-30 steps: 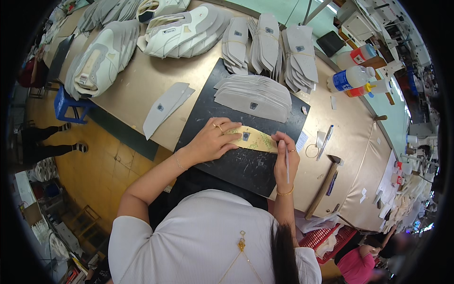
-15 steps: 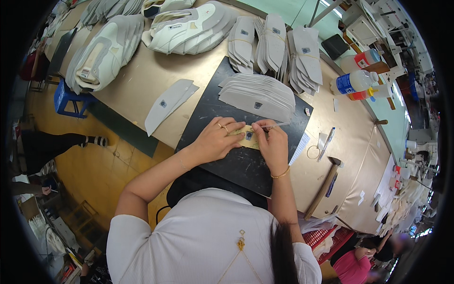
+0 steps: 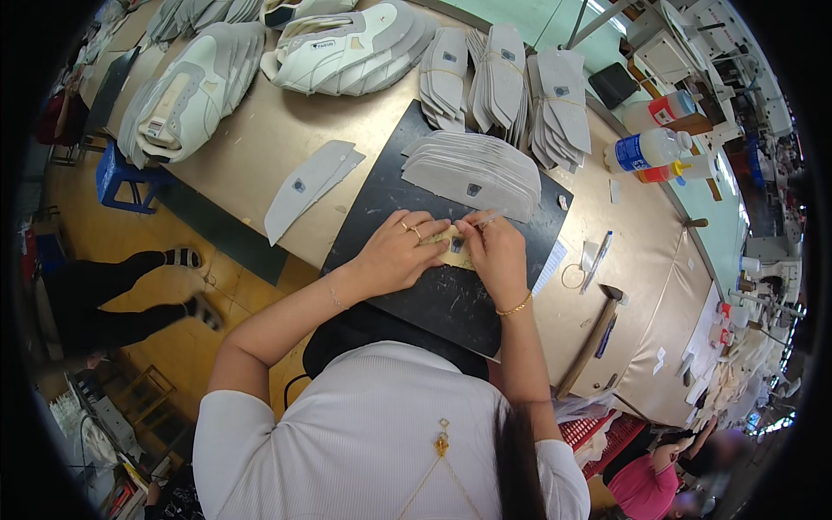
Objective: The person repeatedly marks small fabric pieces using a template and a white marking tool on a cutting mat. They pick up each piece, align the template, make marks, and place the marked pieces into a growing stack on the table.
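Note:
A small pale-yellow piece point(image 3: 453, 257) with a dark emblem lies on the black board point(image 3: 368, 217) in front of me. My left hand point(image 3: 400, 251) is closed on its left side, fingertips pressing on it. Pinched in my right hand point(image 3: 497, 253) is a thin translucent stick point(image 3: 489, 217), held at the piece's upper right edge; its tip is hidden by my fingers. Just beyond both hands, a fanned stack of grey curved panels point(image 3: 468, 173) rests on the board, the front one bearing a similar emblem.
Two loose grey panels point(image 3: 312, 186) lie left of the board. Banded panel bundles point(image 3: 498, 82) and stacked shoe uppers point(image 3: 347, 52) stand at the back. To the right are bottles point(image 3: 646, 150), a pen point(image 3: 598, 260) and a hammer point(image 3: 591, 340). A person's legs point(image 3: 121, 290) show at left.
My right hand has shifted slightly left and up over the yellow piece, and the stick now points more steeply. My left hand barely moves. At left, the other person's second foot has come into view.

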Action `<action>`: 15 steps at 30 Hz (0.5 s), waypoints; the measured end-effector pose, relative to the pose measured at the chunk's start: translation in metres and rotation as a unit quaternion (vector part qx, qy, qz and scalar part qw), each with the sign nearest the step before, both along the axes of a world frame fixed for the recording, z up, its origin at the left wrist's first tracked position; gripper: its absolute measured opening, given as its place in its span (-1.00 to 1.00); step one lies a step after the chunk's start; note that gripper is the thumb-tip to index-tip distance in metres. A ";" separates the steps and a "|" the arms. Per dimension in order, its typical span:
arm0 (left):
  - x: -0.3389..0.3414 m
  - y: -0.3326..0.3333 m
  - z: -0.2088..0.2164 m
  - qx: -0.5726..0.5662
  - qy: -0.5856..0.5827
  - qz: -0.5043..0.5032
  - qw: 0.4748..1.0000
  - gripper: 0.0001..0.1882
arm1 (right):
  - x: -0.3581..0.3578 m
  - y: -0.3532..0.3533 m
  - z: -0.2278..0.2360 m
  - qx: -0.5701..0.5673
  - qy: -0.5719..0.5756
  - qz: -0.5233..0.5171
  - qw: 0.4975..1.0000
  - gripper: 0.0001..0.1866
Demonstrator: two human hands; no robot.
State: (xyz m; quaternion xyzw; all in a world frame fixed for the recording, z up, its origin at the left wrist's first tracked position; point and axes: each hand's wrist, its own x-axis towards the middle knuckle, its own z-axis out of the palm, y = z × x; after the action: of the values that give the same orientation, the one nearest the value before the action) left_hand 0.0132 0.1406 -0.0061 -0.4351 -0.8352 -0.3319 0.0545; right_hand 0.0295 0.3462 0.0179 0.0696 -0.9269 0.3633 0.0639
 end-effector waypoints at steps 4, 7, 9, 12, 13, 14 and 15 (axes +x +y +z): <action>0.000 -0.001 0.001 -0.001 0.002 0.001 1.000 -0.68 | 0.002 -0.002 0.001 0.003 0.016 -0.010 1.000 -0.85; 0.000 0.000 0.001 -0.004 0.007 -0.001 1.000 -0.68 | 0.003 -0.006 -0.005 -0.013 0.043 -0.027 0.999 -0.84; 0.001 -0.001 0.001 -0.009 0.006 -0.003 1.000 -0.67 | 0.006 -0.008 -0.011 -0.006 0.065 -0.042 0.997 -0.82; 0.001 0.000 0.002 -0.015 0.019 0.001 1.000 -0.67 | 0.009 -0.014 -0.011 0.074 0.099 -0.041 0.991 -0.78; 0.001 0.000 0.001 -0.013 0.018 0.001 1.000 -0.66 | 0.009 -0.014 -0.010 0.065 0.090 -0.038 0.993 -0.80; 0.001 0.000 -0.001 -0.011 0.017 0.000 1.000 -0.66 | 0.008 -0.013 -0.009 0.056 0.081 -0.035 0.995 -0.81; 0.000 0.001 -0.002 -0.009 0.016 -0.001 1.000 -0.65 | 0.008 -0.011 -0.008 0.046 0.072 -0.032 0.996 -0.82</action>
State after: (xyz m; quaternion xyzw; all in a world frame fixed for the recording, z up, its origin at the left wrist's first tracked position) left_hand 0.0136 0.1412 -0.0082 -0.4412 -0.8370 -0.3173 0.0636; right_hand 0.0370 0.3349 0.0102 0.0687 -0.9375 0.3119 0.1386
